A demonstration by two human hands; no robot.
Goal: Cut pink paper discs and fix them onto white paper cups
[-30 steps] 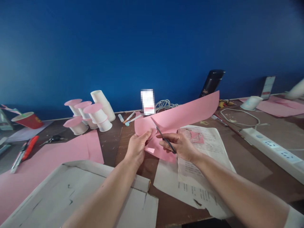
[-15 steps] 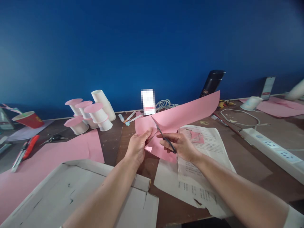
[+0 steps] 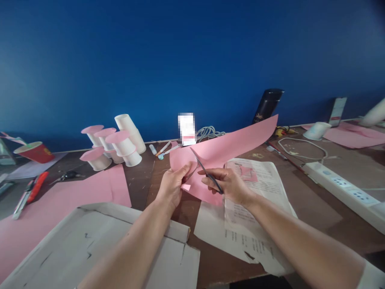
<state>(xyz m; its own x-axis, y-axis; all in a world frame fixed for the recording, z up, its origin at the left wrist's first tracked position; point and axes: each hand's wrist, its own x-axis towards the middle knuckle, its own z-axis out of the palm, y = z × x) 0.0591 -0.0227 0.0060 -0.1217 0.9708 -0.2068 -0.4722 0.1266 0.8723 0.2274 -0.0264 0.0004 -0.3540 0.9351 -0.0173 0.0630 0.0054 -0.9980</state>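
My left hand [image 3: 173,182] pinches a large sheet of pink paper [image 3: 237,140] near its left end, thumb on top. The sheet's far part curls up and away to the right. In my right hand [image 3: 233,185] is a pair of dark-handled scissors [image 3: 210,176], my fingers wrapped round the handles. Their blades point up and left and lie at the pink paper, beside my left thumb. A cut edge curves there. Beneath my right hand lie printed pages [image 3: 255,204] with a small pink scrap [image 3: 248,172] on them.
Paper cups with pink discs [image 3: 120,138] stand at the left, near a red cup [image 3: 35,152] and a box cutter [image 3: 30,193]. White cardboard [image 3: 99,245] covers the near left. A black flask [image 3: 267,105], a power strip [image 3: 349,192] and a lit phone [image 3: 187,128] are also there.
The view has shifted very slightly. My hands, the scissors and the pink paper look nearly the same as before.
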